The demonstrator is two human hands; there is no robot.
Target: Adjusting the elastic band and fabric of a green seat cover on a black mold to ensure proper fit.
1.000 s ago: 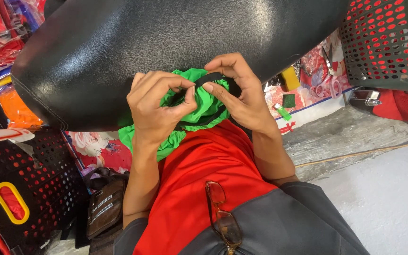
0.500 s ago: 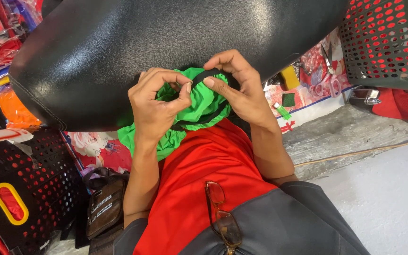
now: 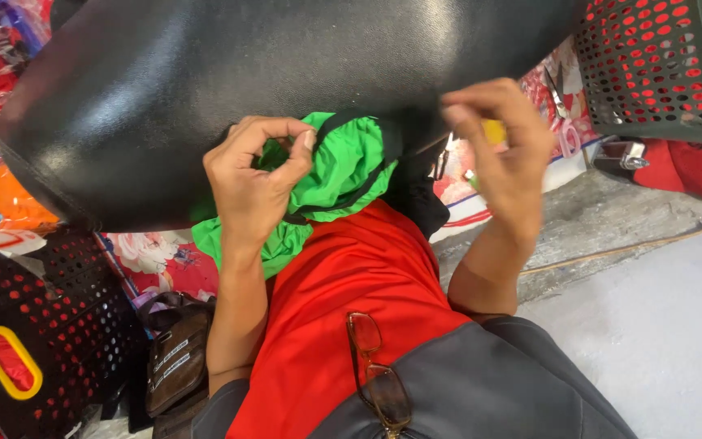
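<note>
Black padded surface (image 3: 286, 73) above; left hand (image 3: 257, 175) pinches green cloth (image 3: 343, 167); right hand (image 3: 505, 154) raised, fingertips pinched together, contents unclear.

Even, bright daylight w/ no hard shadows; source appears diffuse, from above and right, where the pale grey concrete floor (image 3: 660, 325) reads brightest. Broad soft sheen runs across the large black leather-look curved cushion (image 3: 229, 89), brightest on its left half; its underside falls to dark shade. Right hand (image 3: 501, 154) shows motion blur at the fingertips; left hand (image 3: 257, 175) is sharp, as is the crumpled green cloth w/ black trim (image 3: 343, 167). Wide-angle lens bends the frame edges: the green perforated plastic basket (image 3: 660, 69) leans at upper right. Colours saturated, reds nr. clipping.
</note>
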